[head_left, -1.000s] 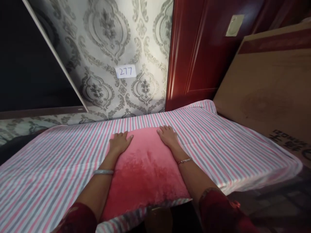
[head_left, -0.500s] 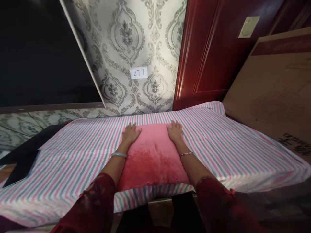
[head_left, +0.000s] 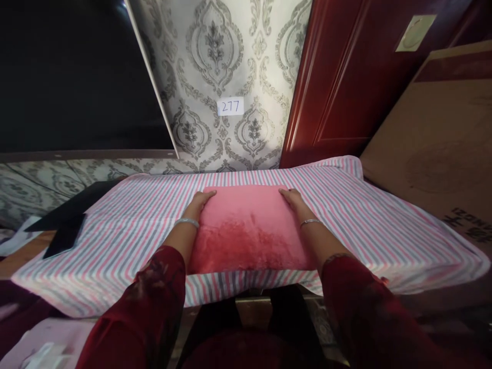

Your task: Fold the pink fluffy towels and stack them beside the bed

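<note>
While the cloth-covered table (head_left: 142, 210) was overlaid by a pink plush fabric square (head_left: 249, 230) at the middle of its front edge, the fabric's far left corner was gripped by the left hand (head_left: 200, 199) and the far right by the right hand (head_left: 293, 198), thumbs on top, half-curled fingers partly hidden.

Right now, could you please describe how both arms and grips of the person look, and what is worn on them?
The left sleeve and right sleeve are dark red, faintly patterned, ending on the forearms. A pale bangle is worn on the left, a thin silvery bracelet on the right. The left grip and right grip wear no gloves.
</note>
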